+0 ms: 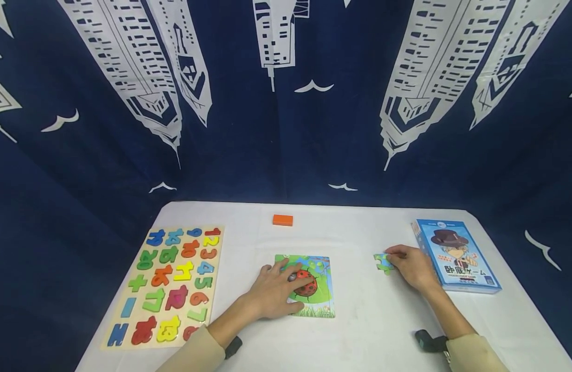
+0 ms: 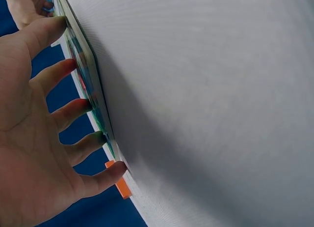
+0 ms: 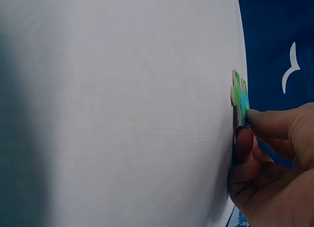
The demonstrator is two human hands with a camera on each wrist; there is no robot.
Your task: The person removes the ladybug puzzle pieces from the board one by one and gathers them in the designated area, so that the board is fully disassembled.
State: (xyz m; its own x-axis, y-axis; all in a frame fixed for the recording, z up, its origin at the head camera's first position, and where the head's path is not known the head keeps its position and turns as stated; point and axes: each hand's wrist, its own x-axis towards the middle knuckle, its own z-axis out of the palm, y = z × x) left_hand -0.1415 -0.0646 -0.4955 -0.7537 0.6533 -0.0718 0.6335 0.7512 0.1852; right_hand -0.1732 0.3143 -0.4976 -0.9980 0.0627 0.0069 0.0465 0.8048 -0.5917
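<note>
With fingers spread, my left hand [image 1: 274, 290] rests on a square ladybug puzzle [image 1: 320, 299] at the middle of the table. The hand covers the puzzle's left part, so I cannot tell what lies under it. In the left wrist view, the fingertips of the left hand [image 2: 44, 124] touch the puzzle's face and edge. Off to the right, my right hand [image 1: 412, 267] pinches a green and blue jigsaw piece [image 1: 382, 262] between thumb and fingers. The right wrist view has the piece [image 3: 240, 99] standing nearly edge-on in the fingertips, close to the white tabletop.
A wooden number board [image 1: 172, 284] with colourful raised pieces lies at the left. An orange block [image 1: 283, 220] sits near the back edge. Beside the right hand lies a blue game box [image 1: 458, 256]. Behind the white table [image 1: 351, 232] hangs a dark blue patterned cloth [image 1: 276, 139].
</note>
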